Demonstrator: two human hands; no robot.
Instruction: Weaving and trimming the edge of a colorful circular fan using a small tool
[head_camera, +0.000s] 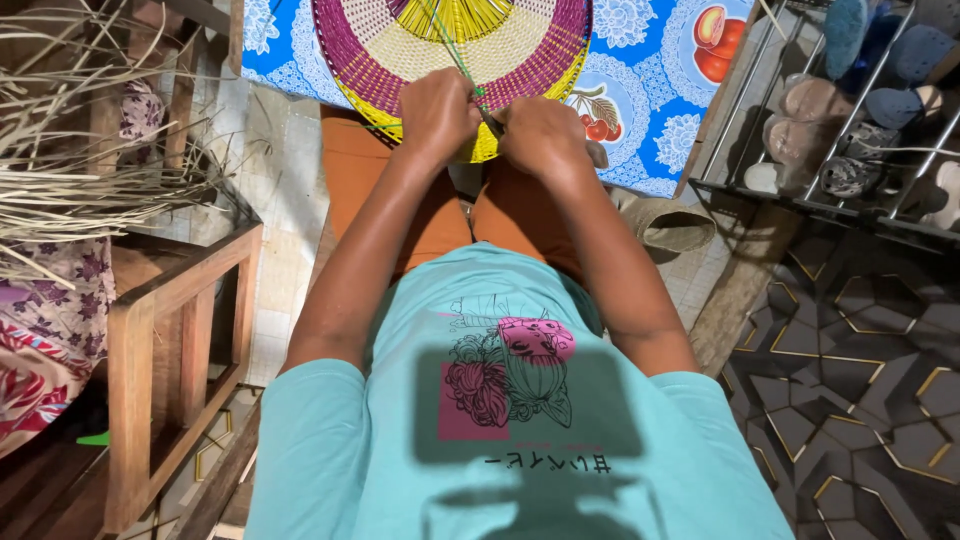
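Nearest to you is your teal shirt (520, 440) with its printed flower picture, and beyond it your orange trousers (430, 200) over both knees. Your two bare arms run forward from the shoulders and draw together, elbows out wide, wrists nearly meeting above your lap.

Your left hand (437, 112) is curled into a fist, knuckles up, gripping the near rim of the woven basket piece (450, 50). Your right hand (543, 135) is clenched just beside it, pinching thin green strands (455, 55) that run from between the two hands up and away across the weave. The two hands almost touch each other, and something dark and slender shows between them; you cannot tell what it is.

The woven basket piece is a round disc of yellow, cream and purple rings. It lies directly ahead of your hands, its near edge under your fingers and hanging over your knees, the rest lying on the surface covered by a blue flowered cloth (650, 90) with fruit pictures.

To your left stands a wooden frame (180, 350), with a bundle of dry straw strips (80, 170) above it. To your right, farther off, a wire rack (850, 110) holds shoes.
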